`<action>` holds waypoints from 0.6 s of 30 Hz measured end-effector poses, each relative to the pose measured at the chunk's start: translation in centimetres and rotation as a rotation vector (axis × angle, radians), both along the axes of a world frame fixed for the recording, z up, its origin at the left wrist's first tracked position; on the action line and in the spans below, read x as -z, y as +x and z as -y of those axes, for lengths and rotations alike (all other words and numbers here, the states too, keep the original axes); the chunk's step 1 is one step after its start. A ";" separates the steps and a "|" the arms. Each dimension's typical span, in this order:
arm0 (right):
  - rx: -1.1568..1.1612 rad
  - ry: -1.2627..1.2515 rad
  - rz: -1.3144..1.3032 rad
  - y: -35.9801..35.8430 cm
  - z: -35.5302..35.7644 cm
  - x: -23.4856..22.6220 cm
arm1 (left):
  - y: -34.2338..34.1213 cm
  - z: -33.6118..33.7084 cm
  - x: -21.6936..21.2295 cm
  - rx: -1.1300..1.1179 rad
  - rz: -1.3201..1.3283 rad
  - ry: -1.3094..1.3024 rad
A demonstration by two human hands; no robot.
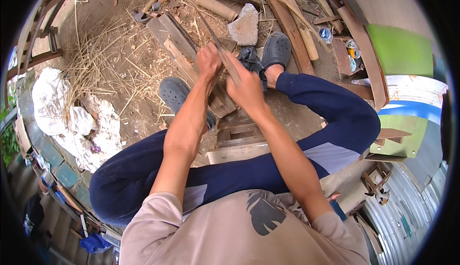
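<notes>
- The right hand (245,88) is wrapped around the near end of a long, thin strip (224,53), apparently brown; blur hides whether it is wood or a blade.
- The left hand (209,60) is curled closed beside the strip's middle, to the right hand's left and farther out; I cannot tell what it grips.
- The strip's long axis slants from the right hand away and leftward, past the left hand, tapering to a narrow far end.
- Beneath and beyond the left hand, wooden planks (168,29) lie along a similar slant, between the left shoe (173,93) and right shoe (276,49).
- Farther out are a pale stone (244,25), a bamboo piece (216,8) and scattered straw (91,70).
</notes>
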State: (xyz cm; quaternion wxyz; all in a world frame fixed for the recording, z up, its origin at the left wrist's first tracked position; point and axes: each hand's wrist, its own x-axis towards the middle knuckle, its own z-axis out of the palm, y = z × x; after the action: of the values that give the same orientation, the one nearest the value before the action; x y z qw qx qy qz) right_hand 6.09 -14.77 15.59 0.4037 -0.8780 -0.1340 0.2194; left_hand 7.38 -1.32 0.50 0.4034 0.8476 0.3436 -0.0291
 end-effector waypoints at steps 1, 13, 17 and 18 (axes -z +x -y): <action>0.003 -0.070 -0.042 1.7 -2.0 0.6 | 0.1 -0.3 0.1 0.011 0.040 0.001; -0.001 -0.131 -0.116 1.9 -2.0 -2.4 | 0.5 -1.4 0.9 -0.041 -0.042 -0.076; -0.029 0.002 0.019 -6.2 4.1 -7.4 | 1.1 -3.0 2.1 -0.047 -0.043 -0.003; -0.010 0.046 0.034 -7.3 5.4 -8.2 | 0.4 -2.5 2.1 -0.047 -0.057 0.018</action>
State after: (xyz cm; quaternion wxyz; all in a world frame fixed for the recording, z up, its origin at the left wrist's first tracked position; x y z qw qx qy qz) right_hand -1.23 -20.18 23.77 0.4203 -0.8714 -0.1502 0.2035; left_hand 7.75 1.21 -1.57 0.3863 0.8417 0.3752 -0.0405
